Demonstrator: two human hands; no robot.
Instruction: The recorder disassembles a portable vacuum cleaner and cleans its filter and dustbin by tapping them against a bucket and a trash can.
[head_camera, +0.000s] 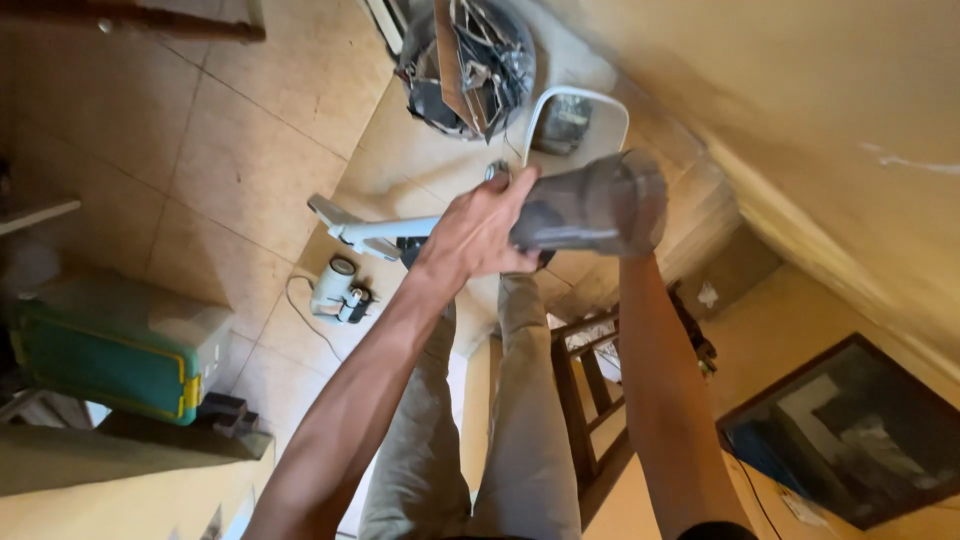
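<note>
Tiled floor (250, 150) lay below as a person, seen from above, held a grey canister (595, 208) level over their own legs. The left hand (480, 232) was wrapped around its narrow end, fingers closed tight; the right hand was hidden behind the wide end, its grip impossible to tell. A white vacuum body (375, 235) jutted out beside the left hand. The canister looked rigid, light and smooth plastic, best held around the barrel. A green toolbox (110, 360) sat nearby.
</note>
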